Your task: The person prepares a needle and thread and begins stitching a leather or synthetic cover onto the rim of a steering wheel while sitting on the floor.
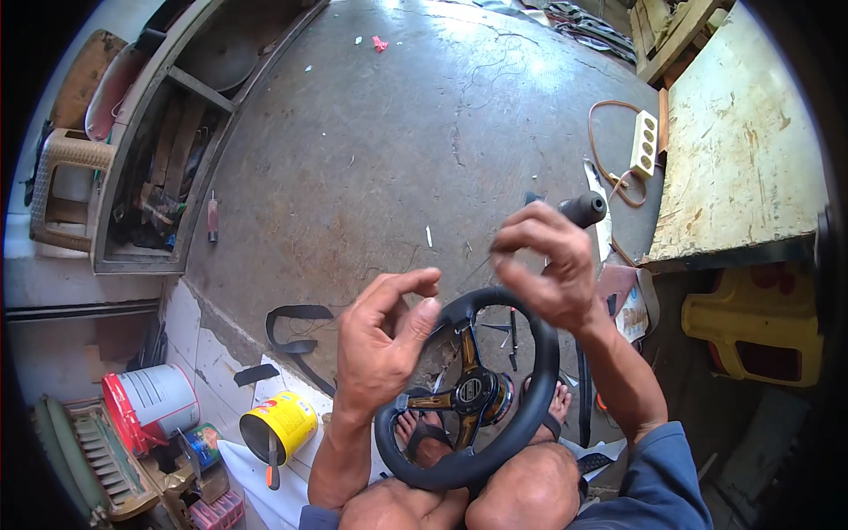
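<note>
Steering wheel (473,389) at lower centre, between two bare hands

Smooth, matte black covers its thick round rim; three glossy spokes in black and gold meet at a round dark hub. It sits above the person's knees, against rough, scuffed grey concrete floor (353,177). The left hand (380,340), left of the rim's top, has thumb and forefinger bent, tips apart. The right hand (552,265), above the rim, has curled fingers; blur hides whether they pinch anything. At lower left, a yellow tin (296,424) tilts, an orange-handled tool (273,477) at its dark mouth. Beside it leans a white, red-rimmed bucket (159,402), contents indistinct.
</note>
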`<act>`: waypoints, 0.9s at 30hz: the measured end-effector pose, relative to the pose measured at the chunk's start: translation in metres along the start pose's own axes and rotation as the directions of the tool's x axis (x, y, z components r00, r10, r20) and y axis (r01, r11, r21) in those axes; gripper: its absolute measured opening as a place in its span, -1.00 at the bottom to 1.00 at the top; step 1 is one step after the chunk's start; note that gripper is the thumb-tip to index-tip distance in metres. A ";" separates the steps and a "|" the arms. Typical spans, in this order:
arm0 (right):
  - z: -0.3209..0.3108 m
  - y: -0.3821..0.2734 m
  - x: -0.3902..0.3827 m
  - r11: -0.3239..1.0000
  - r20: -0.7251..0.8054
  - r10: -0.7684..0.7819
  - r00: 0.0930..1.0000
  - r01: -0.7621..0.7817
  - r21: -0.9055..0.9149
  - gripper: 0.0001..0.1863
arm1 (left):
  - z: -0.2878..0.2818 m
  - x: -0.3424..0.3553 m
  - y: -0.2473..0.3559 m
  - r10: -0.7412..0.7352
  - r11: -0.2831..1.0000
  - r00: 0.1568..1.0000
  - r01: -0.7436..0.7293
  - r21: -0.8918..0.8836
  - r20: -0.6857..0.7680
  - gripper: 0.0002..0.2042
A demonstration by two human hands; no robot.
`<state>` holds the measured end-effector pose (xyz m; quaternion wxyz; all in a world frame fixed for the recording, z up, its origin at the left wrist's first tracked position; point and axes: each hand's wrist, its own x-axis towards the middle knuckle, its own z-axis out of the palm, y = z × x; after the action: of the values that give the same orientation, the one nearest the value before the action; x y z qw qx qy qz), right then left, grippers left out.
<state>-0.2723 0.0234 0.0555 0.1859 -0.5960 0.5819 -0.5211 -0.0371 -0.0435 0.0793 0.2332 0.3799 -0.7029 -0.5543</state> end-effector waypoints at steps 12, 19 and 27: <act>0.046 -0.036 0.021 0.878 0.178 0.233 0.956 -0.285 0.385 -0.64 | -0.013 0.001 0.009 -0.101 0.727 0.990 0.002 -0.686 -0.103 -0.81; 0.048 -0.029 0.012 0.870 0.612 0.127 0.780 -0.384 0.309 -0.41 | -0.014 0.005 0.003 -0.053 0.590 0.987 -0.091 -0.803 -0.150 -0.80; 0.035 -0.036 0.015 0.972 0.394 0.083 0.915 -0.161 0.171 -0.74 | -0.030 -0.001 -0.001 -0.118 0.651 0.943 -0.163 -0.742 -0.310 -0.82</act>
<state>-0.2286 0.0060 0.0781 0.3875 -0.6271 0.5151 -0.4373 -0.0136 -0.0615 0.0866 0.4918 0.3259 -0.3617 -0.7219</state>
